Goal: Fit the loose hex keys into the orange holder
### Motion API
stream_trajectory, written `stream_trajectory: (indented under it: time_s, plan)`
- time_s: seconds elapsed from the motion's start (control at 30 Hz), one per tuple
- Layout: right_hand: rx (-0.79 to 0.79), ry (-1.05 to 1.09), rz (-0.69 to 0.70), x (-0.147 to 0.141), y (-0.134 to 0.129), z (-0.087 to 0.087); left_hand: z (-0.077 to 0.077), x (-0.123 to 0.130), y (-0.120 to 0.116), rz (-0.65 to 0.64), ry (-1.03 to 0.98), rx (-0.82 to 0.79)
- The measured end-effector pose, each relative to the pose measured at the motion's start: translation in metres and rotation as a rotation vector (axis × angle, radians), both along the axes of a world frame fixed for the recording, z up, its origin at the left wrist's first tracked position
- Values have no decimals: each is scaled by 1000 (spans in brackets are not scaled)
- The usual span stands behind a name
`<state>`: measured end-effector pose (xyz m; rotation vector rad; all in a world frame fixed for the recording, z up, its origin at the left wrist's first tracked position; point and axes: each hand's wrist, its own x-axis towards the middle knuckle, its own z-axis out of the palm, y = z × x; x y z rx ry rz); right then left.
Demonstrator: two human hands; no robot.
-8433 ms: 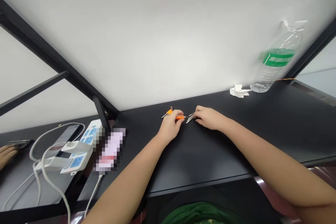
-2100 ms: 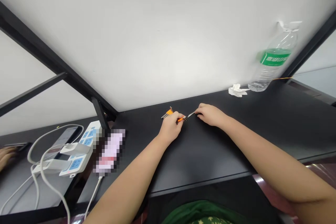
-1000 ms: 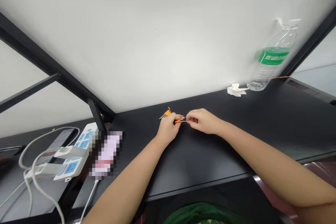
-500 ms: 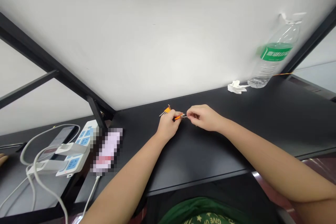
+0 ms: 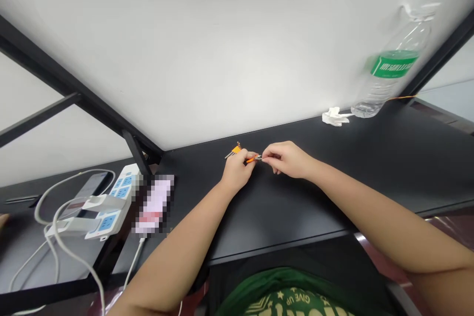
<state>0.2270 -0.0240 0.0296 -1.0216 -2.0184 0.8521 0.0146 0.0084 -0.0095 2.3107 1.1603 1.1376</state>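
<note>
My left hand point(image 5: 237, 172) is closed around a small orange-handled tool point(image 5: 252, 159) with a short metal end pointing right; its exact kind is too small to make out. The fingers of my right hand point(image 5: 287, 159) are pinched together at the tip of that metal end. Whatever else sits between those fingertips is hidden. Just beyond my left hand, an orange holder with thin metal rods point(image 5: 236, 149), like a hex key set, lies on the black table point(image 5: 281, 217).
A crumpled white tissue point(image 5: 335, 116) and a clear water bottle with a green label point(image 5: 394, 64) are at the wall. On the left are a pixelated phone point(image 5: 155, 205), a power strip point(image 5: 111, 219) with white cables, and another phone point(image 5: 87, 190). A black metal frame point(image 5: 99, 116) rises there.
The whole view has shifted slightly. Less of the metal end shows between my hands, and my right fingertips are a little closer to the left hand. Both grips stay closed.
</note>
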Motion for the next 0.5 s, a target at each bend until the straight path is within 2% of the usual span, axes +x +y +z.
stream_trajectory:
  time_s: [0.17, 0.3, 0.4, 0.43, 0.5]
  plan:
    - [-311, 329, 37, -4, 4, -2, 2, -1, -2, -34, 46, 79]
    - [-379, 391, 20, -9, 7, -7, 0, 1, -6, -47, 34, 108]
    - [-330, 265, -2, -15, 5, -12, -1, 4, -10, -40, 62, 104]
    - [-264, 197, -15, -18, 4, -13, -1, 5, -10, -33, 71, 99]
    - [-34, 27, -52, -22, 3, -15, -1, 5, -10, -9, 70, 87]
